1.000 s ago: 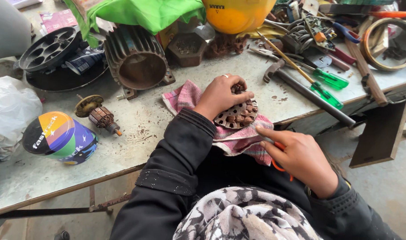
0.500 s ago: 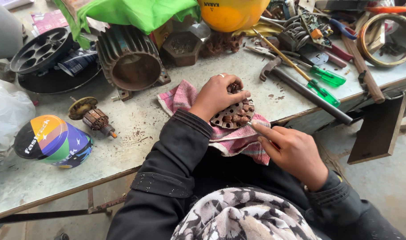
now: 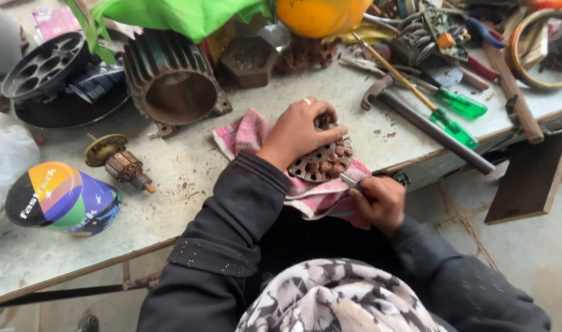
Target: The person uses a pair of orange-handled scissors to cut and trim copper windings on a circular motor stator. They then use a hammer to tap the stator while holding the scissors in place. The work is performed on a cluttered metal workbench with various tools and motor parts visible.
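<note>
My left hand (image 3: 298,130) grips a round rusty slotted motor core (image 3: 326,159) and holds it down on a pink checked cloth (image 3: 250,130) at the front edge of the workbench. My right hand (image 3: 379,200) sits just below and right of the core, closed around a small metal tool (image 3: 349,181) whose tip points at the core's lower edge. Both arms are in dark sleeves.
A ribbed motor housing (image 3: 169,81) lies behind the cloth, a small armature (image 3: 122,162) to the left, a multicoloured cap (image 3: 59,198) further left. Green-handled screwdrivers (image 3: 456,117), a hammer (image 3: 428,126) and scrap parts crowd the right. A black disc (image 3: 44,64) sits far left.
My right hand has moved up and left toward the core, bringing the small tool to its lower edge. The left hand stays on the core.
</note>
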{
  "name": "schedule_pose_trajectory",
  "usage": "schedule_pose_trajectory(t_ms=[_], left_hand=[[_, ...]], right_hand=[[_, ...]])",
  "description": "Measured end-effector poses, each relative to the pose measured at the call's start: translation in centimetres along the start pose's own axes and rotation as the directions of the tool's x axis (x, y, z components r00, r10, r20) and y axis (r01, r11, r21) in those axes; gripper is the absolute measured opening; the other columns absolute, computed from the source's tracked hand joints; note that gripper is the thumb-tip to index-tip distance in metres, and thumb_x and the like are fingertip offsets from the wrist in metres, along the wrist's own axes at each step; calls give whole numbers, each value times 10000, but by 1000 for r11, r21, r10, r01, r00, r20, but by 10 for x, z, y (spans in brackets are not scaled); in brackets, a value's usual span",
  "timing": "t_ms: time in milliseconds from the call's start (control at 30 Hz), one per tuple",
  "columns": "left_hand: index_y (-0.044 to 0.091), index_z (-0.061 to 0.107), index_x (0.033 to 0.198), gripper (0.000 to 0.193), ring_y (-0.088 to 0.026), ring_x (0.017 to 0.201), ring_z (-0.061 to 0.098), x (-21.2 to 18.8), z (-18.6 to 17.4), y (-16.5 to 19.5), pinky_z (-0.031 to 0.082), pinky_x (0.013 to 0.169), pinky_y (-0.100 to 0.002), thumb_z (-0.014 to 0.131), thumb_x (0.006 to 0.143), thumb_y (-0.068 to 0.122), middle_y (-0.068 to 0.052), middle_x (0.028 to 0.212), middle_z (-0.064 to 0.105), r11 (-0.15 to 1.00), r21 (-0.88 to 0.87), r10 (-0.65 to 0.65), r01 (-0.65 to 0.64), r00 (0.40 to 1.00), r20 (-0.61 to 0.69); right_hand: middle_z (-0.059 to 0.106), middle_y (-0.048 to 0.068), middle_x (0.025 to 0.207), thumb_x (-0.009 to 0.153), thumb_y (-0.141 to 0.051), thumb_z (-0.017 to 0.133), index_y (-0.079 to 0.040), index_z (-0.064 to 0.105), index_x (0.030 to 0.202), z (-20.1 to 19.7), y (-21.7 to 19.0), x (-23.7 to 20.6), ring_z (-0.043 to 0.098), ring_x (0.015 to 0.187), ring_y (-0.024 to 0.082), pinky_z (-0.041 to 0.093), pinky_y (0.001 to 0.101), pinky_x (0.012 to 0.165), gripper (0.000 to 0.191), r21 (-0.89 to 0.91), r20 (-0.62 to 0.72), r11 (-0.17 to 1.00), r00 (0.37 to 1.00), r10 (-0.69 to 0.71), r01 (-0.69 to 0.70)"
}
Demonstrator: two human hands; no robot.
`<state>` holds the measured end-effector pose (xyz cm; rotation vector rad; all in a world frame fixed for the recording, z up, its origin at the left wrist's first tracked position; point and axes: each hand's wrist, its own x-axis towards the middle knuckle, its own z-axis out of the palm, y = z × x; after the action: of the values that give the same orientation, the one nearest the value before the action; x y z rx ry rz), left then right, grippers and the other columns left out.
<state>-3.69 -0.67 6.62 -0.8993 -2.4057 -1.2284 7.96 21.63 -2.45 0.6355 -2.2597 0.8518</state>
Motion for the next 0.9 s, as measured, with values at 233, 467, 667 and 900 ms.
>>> schedule_pose_trajectory(t_ms=[233, 467, 667, 900], left_hand=[[71, 745, 911, 377, -294, 845, 703, 0, -1, 10, 551, 780, -384, 829, 776, 413, -131, 892, 725, 1000, -23, -21, 21, 1000, -1], [54, 731, 891, 346, -311, 850, 698, -8, 2, 12, 550, 807, -402, 816, 793, 375, -140, 868, 718, 1000, 16, 9, -8, 996, -89], [43, 672, 890, 315, -347, 899, 658, -12, 4, 15, 522, 850, -447, 772, 849, 339, -151, 904, 684, 985, 170, 45, -11, 979, -197], [47, 674, 913, 289, -338, 885, 660, -13, 3, 12, 520, 853, -456, 751, 872, 323, -136, 894, 684, 982, 189, 56, -12, 973, -225]], right_hand=[[597, 114, 601, 904, -271, 732, -32, 694, 848, -26, -34, -5, 595, 488, 229, 463, 354, 508, 248, -3, 277, 889, 854, 440, -458], [534, -6, 617, 1033, -344, 560, -27, 676, 876, -52, -51, 17, 453, 514, 80, 362, 267, 447, 372, 382, 702, 405, 545, 458, -831], [400, -53, 602, 1062, -354, 486, -84, 549, 939, -48, -80, 23, 291, 433, 70, 227, 245, 379, 304, 499, 866, -583, 396, 306, -641], [392, -44, 660, 1083, -304, 447, -86, 516, 972, -35, -88, 30, 295, 485, 80, 234, 251, 413, 254, 482, 825, -743, 525, 207, -464]])
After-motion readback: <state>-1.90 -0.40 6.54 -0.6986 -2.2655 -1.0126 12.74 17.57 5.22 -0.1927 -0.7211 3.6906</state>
